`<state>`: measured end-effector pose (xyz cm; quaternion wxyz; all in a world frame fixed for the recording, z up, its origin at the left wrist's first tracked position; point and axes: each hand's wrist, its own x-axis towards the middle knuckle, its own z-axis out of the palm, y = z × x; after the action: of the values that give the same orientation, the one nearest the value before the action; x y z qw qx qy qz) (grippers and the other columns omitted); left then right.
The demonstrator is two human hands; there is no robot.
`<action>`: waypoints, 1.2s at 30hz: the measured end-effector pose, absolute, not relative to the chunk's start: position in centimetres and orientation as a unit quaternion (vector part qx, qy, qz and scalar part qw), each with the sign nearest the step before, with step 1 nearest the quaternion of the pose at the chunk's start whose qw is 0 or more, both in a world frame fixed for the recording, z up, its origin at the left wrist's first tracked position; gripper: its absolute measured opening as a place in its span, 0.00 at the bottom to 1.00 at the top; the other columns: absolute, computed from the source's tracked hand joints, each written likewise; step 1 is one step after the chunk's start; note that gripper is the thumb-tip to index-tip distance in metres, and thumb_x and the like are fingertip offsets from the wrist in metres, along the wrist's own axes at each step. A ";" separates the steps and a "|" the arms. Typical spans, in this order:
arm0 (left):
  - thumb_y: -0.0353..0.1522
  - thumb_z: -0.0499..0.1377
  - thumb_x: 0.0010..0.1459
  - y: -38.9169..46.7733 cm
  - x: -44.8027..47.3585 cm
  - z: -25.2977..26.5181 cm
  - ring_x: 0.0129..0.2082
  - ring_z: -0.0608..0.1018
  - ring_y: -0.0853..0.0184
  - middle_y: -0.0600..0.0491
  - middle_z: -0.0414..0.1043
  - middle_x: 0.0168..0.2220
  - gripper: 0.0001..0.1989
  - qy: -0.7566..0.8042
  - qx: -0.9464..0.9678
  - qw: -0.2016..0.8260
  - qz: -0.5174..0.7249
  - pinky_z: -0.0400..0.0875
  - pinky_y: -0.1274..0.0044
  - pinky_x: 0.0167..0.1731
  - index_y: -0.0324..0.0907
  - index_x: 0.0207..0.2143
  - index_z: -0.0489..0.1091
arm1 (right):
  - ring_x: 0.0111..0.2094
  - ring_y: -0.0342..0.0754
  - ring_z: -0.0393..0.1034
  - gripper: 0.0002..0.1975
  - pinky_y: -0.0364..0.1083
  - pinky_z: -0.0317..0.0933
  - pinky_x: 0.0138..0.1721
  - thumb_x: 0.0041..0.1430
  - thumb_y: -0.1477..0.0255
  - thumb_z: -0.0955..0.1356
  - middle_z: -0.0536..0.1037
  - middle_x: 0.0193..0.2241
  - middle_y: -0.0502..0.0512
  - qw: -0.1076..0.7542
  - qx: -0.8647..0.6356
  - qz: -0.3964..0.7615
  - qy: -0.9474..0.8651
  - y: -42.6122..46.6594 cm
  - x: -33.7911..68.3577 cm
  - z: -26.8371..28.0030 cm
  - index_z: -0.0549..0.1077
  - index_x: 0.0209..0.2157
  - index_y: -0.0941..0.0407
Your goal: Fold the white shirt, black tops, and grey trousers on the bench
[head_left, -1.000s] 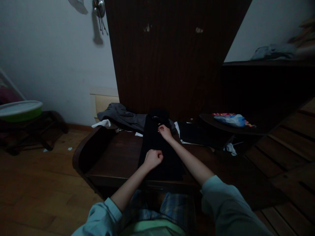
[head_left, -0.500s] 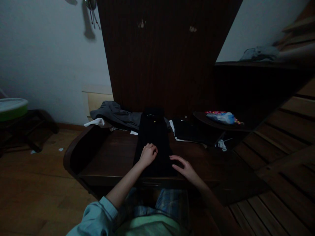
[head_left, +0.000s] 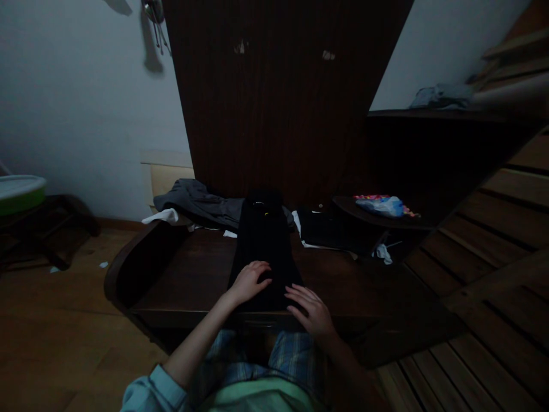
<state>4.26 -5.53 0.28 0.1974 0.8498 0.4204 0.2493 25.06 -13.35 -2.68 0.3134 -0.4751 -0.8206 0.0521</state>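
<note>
A long black garment (head_left: 265,243), its exact kind too dark to make out, lies stretched from the back of the dark wooden desk (head_left: 201,269) to its front edge. My left hand (head_left: 252,281) rests on the garment's near left part, palm down with the thumb apart. Across from it, my right hand (head_left: 309,309) lies at the near right edge of the cloth, fingers extended and the thumb spread. Neither hand grips anything visible. The cloth under both palms is hidden.
Behind the garment, grey clothing (head_left: 197,203) lies bunched beside a white cloth (head_left: 162,216). A black folded item (head_left: 321,229) sits to the right. The corner shelf (head_left: 386,220) holds a plastic bag (head_left: 381,206). Wooden slats (head_left: 484,263) stand at the right; a green-sided tub (head_left: 23,194) is far left.
My left hand has gone from curled fingers to a flatter, spread shape. The right hand has moved left and nearer to me, onto the garment's edge. The view has shifted slightly.
</note>
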 end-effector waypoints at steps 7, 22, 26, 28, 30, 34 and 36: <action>0.28 0.50 0.55 -6.7 3.2 0.7 0.55 0.60 0.65 0.53 0.64 0.52 0.12 0.348 0.824 0.315 0.318 0.52 0.69 0.54 0.44 0.38 0.70 | 0.46 0.52 0.66 0.12 0.55 0.60 0.47 0.50 0.70 0.66 0.75 0.41 0.55 0.374 -0.506 0.019 -0.777 -13.1 23.4 -3.2 0.71 0.39 0.54; 0.22 0.57 0.43 -7.3 3.1 1.4 0.56 0.57 0.62 0.54 0.61 0.54 0.11 0.304 0.847 0.345 0.266 0.49 0.68 0.55 0.44 0.27 0.73 | 0.41 0.51 0.66 0.14 0.53 0.62 0.43 0.46 0.79 0.60 0.73 0.37 0.57 0.466 -0.561 -0.014 -0.684 -12.4 24.9 -3.6 0.71 0.34 0.55; 0.23 0.58 0.45 -7.2 3.1 1.6 0.50 0.63 0.64 0.53 0.65 0.47 0.09 0.300 0.846 0.349 0.269 0.55 0.70 0.52 0.44 0.27 0.74 | 0.36 0.49 0.67 0.11 0.47 0.64 0.34 0.49 0.77 0.59 0.73 0.33 0.56 0.495 -0.579 0.013 -0.647 -12.4 25.7 -3.6 0.70 0.31 0.55; 0.24 0.59 0.46 -7.2 3.1 1.5 0.45 0.67 0.66 0.52 0.67 0.41 0.08 0.300 0.846 0.351 0.267 0.58 0.72 0.49 0.44 0.28 0.74 | 0.34 0.48 0.68 0.11 0.45 0.64 0.30 0.49 0.77 0.58 0.72 0.32 0.56 0.504 -0.578 0.037 -0.641 -12.5 25.7 -3.7 0.70 0.30 0.55; 0.26 0.59 0.47 -7.1 3.2 1.3 0.41 0.69 0.68 0.53 0.66 0.37 0.07 0.299 0.843 0.358 0.269 0.61 0.75 0.45 0.43 0.29 0.74 | 0.35 0.48 0.67 0.11 0.45 0.64 0.32 0.49 0.78 0.58 0.72 0.32 0.56 0.497 -0.570 0.041 -0.653 -12.6 25.7 -3.6 0.70 0.29 0.55; 0.26 0.58 0.48 -7.1 3.2 0.8 0.35 0.70 0.71 0.54 0.64 0.33 0.06 0.302 0.830 0.373 0.282 0.64 0.78 0.39 0.42 0.30 0.74 | 0.41 0.51 0.66 0.09 0.51 0.61 0.42 0.49 0.76 0.60 0.72 0.37 0.58 0.466 -0.541 0.026 -0.700 -13.3 25.3 -2.4 0.69 0.33 0.55; 0.27 0.58 0.48 -7.1 3.2 0.7 0.34 0.70 0.71 0.54 0.65 0.33 0.07 0.302 0.825 0.378 0.293 0.64 0.78 0.38 0.41 0.31 0.74 | 0.46 0.52 0.63 0.13 0.52 0.59 0.46 0.49 0.73 0.63 0.70 0.43 0.59 0.437 -0.515 0.034 -0.737 -13.8 24.5 -1.7 0.67 0.39 0.56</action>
<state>3.21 -7.10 0.70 0.3784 0.8246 0.3019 0.2928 24.51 -13.76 -1.66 0.4375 -0.5147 -0.7366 0.0336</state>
